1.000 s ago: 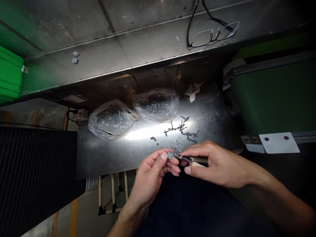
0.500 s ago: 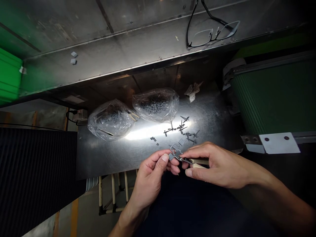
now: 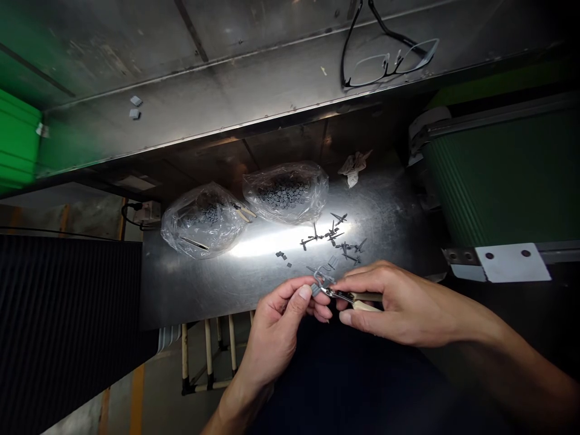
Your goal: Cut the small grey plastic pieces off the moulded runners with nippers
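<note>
Evidently, the left hand pinches a grey part while the right hand grips cream-handled pliers.

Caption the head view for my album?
Left hand pinches a gray part, right hand holds pliers to it, at a metal table.

A single head-worn camera looks from above and behind the left hand and right hand, facing forward and down — near enough to show both from forearm to fingertips. Its wide view reaches the metal workbench beyond them, the shelf farther past — and the green conveyor belt right of the right hand.
</note>
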The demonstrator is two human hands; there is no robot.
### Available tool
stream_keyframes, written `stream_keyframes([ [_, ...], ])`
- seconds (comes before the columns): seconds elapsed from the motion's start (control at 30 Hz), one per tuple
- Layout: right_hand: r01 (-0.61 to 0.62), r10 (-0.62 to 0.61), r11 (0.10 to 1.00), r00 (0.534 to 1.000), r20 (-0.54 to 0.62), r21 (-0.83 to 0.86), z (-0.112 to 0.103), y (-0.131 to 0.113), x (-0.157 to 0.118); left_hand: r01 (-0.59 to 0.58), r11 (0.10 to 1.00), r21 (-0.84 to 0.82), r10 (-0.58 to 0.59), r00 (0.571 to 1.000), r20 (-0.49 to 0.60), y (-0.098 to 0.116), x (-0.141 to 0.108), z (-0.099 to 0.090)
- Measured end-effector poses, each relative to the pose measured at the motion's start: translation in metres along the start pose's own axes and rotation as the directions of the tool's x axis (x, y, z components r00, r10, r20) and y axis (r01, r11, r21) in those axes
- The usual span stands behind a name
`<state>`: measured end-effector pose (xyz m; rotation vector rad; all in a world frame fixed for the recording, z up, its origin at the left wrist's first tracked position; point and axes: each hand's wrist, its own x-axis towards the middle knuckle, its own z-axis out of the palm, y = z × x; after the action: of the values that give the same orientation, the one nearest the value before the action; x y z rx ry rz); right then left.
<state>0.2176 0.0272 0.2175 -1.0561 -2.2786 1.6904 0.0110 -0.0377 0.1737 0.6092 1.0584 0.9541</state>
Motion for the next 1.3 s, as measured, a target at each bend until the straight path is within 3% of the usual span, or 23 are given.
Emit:
stream_keyframes([
  [0.5,0.061,-0.059,0.997,0.998,-0.038,0.039,0.002,0.001,0.003,0.028,0.994,-0.107,-0.030,0.999,-0.020,-0.001,0.000,0.003],
  [0.63,0.063,-0.061,0.997,0.997,-0.041,0.048,0.003,0.003,0.003,0.031,0.988,-0.152,-0.042,0.997,-0.070,-0.001,0.002,0.003],
  [0.87,-0.085,0.092,0.992,0.993,-0.072,0.094,0.003,0.016,0.001,0.005,0.988,-0.155,-0.033,0.983,-0.178,-0.005,0.018,-0.012],
  [1.07,-0.226,0.235,0.966,0.970,-0.065,0.129,-0.001,0.026,-0.004,0.025,0.992,-0.125,-0.058,0.963,-0.265,-0.047,0.063,-0.062],
  [1.2,-0.280,0.296,0.948,0.950,-0.100,0.148,-0.001,0.034,-0.011,0.196,0.980,-0.037,-0.199,0.950,-0.241,-0.089,0.100,-0.086],
  [1.3,-0.267,0.297,0.947,0.939,-0.173,0.176,-0.003,0.042,-0.017,0.329,0.938,0.106,-0.302,0.929,-0.212,-0.117,0.131,-0.085],
])
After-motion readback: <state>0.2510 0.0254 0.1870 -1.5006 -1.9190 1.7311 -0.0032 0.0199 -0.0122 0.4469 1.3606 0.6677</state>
